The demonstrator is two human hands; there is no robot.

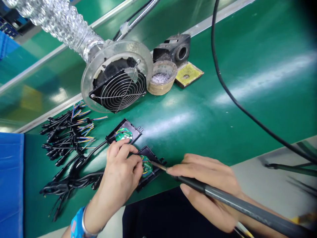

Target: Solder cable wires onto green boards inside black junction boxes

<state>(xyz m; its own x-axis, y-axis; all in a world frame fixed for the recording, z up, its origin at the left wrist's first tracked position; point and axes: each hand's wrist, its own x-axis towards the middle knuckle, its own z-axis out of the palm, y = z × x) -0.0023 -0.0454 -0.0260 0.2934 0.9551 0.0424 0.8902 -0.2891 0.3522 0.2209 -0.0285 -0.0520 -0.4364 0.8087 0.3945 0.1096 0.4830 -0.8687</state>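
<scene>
My right hand (210, 188) is closed around a soldering iron (223, 198), holding it like a pen. Its tip touches or hovers just above a green circuit board (147, 168) in a black plastic housing (147, 152) near the table's front edge. My left hand (122, 168) is pinched at the board's left side, with a thin wire (146, 161) leading from the fingertips towards the tip. The fingers partly cover this board. Just behind it lies a second black housing (135, 130), holding another green board (123, 134) with coloured wires and a black cable.
Black cables (66, 132) with bared coloured wires lie at left, near a blue bin (11, 185). A fume extractor fan (121, 92) stands behind the housings. Beside it are a solder-filled bowl (162, 79), an iron stand (173, 49) and a yellow sponge (189, 74). A black cord (235, 102) hangs at right.
</scene>
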